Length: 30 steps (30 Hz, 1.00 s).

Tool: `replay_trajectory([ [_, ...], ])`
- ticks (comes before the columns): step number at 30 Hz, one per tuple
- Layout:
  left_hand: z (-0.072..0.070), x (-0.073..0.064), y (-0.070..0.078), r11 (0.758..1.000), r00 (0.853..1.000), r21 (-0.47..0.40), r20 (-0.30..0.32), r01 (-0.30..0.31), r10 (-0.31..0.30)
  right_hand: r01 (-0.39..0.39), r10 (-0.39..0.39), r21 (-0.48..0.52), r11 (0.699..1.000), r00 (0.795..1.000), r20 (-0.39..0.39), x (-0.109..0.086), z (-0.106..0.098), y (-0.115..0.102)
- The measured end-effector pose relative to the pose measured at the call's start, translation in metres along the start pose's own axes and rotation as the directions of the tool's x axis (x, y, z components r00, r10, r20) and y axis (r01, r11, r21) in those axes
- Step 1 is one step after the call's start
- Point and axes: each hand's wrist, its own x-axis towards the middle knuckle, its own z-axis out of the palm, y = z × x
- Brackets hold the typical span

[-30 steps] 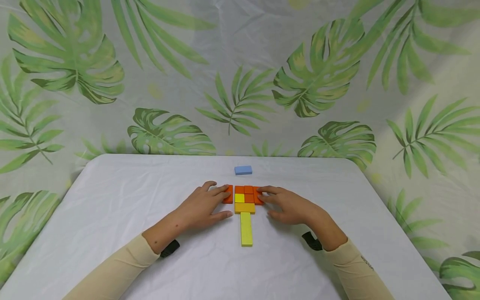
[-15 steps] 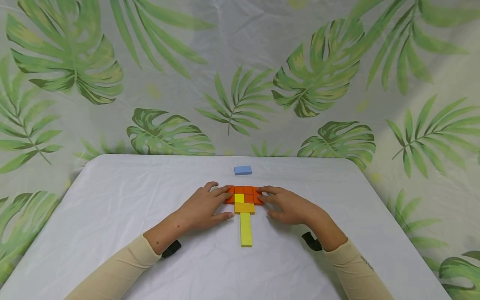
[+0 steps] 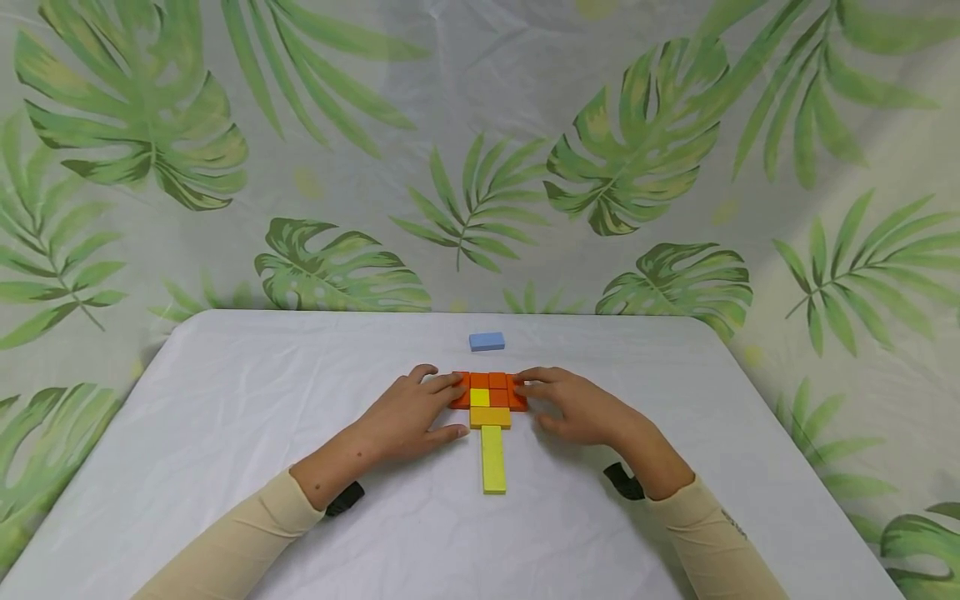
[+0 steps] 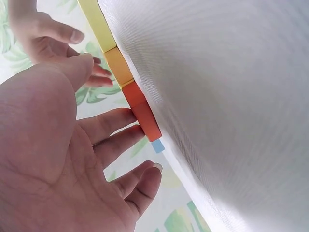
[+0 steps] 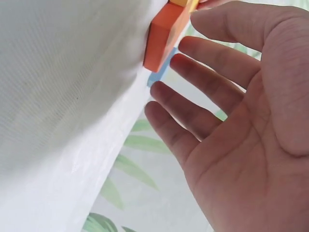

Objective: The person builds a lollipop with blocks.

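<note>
In the head view, my left hand [image 3: 401, 418] touches the left upright red-orange block [image 3: 465, 401] with its fingertips, fingers extended. That block now sits against the small orange squares [image 3: 488, 381] beside it. A small yellow square [image 3: 479, 397] fills the lower left of this middle group. On the other side, the fingertips of my right hand [image 3: 579, 408] hover at the right red-orange block [image 3: 517, 403]; the right wrist view shows its fingers loosely spread. Below the group lie an amber block [image 3: 490, 418] placed crosswise and a long pale yellow block [image 3: 492, 462] pointing toward me.
A blue block [image 3: 487, 342] lies apart, behind the coloured arrangement. White cloth covers the table [image 3: 360, 550], whose far edge meets a leaf-patterned backdrop [image 3: 480, 208].
My left hand has slid the left red-orange block rightward, closing its gap to the orange squares. My right hand's fingers have shifted slightly, its thumb drawn up a little.
</note>
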Motion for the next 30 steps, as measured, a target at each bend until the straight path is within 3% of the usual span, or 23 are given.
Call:
replay_trajectory([
  [22,0.001,0.000,0.000,1.000,1.000,0.015,0.005,0.012,-0.012,-0.028,0.036,0.056,0.998,0.991,-0.130,0.036,-0.009,0.014],
  [30,-0.001,0.001,0.001,1.000,1.000,0.010,0.006,0.002,-0.002,-0.049,0.054,0.043,0.998,0.991,-0.122,0.058,-0.008,0.017],
])
